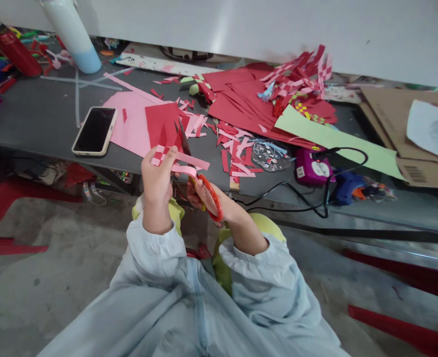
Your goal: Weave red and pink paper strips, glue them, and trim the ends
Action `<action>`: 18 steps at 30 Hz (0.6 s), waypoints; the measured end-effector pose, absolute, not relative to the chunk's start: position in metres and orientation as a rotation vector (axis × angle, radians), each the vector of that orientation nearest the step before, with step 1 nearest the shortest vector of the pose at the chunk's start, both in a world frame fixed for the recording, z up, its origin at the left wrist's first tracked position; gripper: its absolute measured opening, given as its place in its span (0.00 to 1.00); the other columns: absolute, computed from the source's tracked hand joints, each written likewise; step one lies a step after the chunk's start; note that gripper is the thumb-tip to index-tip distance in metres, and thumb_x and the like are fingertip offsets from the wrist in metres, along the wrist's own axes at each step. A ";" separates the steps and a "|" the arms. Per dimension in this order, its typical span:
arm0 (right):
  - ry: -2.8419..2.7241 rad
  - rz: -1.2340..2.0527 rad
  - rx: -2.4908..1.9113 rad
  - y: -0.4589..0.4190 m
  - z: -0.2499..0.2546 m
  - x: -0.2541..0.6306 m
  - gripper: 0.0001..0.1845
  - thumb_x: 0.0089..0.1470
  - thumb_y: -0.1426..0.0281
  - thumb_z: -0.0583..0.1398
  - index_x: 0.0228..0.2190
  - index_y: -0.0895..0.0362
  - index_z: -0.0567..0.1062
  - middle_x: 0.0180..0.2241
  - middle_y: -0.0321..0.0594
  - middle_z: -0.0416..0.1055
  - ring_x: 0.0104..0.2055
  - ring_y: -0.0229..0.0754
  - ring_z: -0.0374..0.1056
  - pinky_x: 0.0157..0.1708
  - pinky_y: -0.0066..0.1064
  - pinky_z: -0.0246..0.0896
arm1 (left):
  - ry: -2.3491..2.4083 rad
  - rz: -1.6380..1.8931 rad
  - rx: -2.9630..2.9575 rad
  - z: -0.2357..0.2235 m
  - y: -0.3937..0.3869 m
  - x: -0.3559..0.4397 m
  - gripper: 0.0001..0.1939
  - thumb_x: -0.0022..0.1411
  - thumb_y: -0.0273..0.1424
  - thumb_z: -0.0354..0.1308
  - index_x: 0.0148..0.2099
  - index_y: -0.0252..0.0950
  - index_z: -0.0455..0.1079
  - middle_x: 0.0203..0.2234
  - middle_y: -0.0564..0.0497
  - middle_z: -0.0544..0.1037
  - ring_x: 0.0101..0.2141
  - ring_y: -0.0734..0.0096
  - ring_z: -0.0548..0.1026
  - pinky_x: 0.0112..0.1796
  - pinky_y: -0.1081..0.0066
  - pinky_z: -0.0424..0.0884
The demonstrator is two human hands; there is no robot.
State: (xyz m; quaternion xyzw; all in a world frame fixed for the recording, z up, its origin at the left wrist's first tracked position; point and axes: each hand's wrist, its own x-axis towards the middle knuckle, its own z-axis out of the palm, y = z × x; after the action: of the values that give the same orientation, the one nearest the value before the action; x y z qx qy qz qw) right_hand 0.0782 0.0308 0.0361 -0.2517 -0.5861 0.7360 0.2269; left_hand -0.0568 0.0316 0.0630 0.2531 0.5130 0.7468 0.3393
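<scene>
Beside my left hand, pinching checkered paper, pink strips extend by the scissors my right hand grips.

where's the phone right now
In the head view, the smartphone lies on the dark table at left, its right edge beside the large pink paper.

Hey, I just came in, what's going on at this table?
A person sits at a dark table littered with paper. The left hand pinches a small red-and-pink checkered paper weave with loose pink strips trailing from it. The right hand holds red-handled scissors, their blades up beside the strips. Cut scraps lie beyond, near a stack of red paper, and a phone rests on the left.
</scene>
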 end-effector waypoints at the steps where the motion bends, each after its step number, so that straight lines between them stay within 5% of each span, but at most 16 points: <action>1: -1.618 2.025 -0.696 0.031 0.036 0.078 0.28 0.56 0.40 0.51 0.28 0.52 0.55 0.23 0.30 0.45 0.22 0.35 0.44 0.20 0.32 0.42 | 1.337 1.945 0.659 0.063 0.032 -0.057 0.22 0.44 0.46 0.72 0.26 0.35 0.67 0.18 0.57 0.67 0.18 0.80 0.65 0.17 0.78 0.60; 18: -1.605 2.067 -0.698 0.031 0.037 0.079 0.28 0.57 0.41 0.50 0.28 0.52 0.53 0.24 0.30 0.43 0.23 0.35 0.42 0.23 0.31 0.41 | 1.365 1.934 0.651 0.064 0.032 -0.057 0.22 0.44 0.45 0.71 0.26 0.36 0.66 0.17 0.57 0.66 0.18 0.80 0.65 0.17 0.77 0.60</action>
State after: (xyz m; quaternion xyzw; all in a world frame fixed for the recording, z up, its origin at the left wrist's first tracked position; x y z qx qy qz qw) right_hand 0.0792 0.0308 0.0366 -0.2519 -0.5788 0.7452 0.2149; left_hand -0.0568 0.0317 0.0639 0.2499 0.5235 0.7419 0.3364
